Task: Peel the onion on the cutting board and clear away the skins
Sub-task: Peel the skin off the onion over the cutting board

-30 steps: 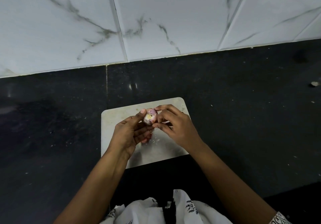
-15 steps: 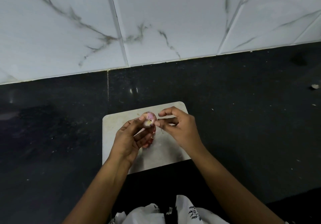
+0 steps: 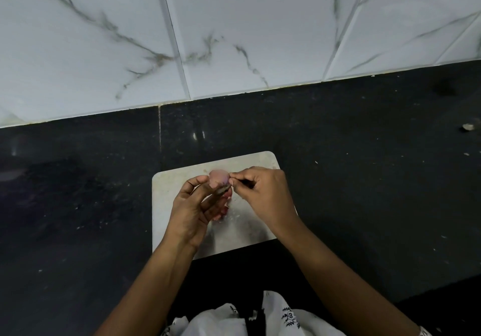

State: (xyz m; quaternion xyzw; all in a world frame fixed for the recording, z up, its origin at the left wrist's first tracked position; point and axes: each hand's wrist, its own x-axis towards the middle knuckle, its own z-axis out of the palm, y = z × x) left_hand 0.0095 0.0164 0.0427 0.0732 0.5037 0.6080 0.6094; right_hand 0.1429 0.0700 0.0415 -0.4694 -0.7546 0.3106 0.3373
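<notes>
Left hand (image 3: 194, 210): grip closed round small pinkish round onion (image 3: 218, 178), held at the fingertips over the far part of white rectangular cutting board (image 3: 166, 192). Right hand (image 3: 265, 192): grip pinching the onion's right edge. Reddish skin scraps (image 3: 226, 207) lie on the board under the left fingers. Board sits on black speckled stone surface (image 3: 364, 179), with white marble-look wall tiles (image 3: 234, 23) on the far side.

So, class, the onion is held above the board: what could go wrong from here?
The left hand holds the small onion by fingertips only; it may slip and roll off the cutting board. The right hand pinches at the onion's edge; torn scraps could scatter onto the dark counter.
</notes>
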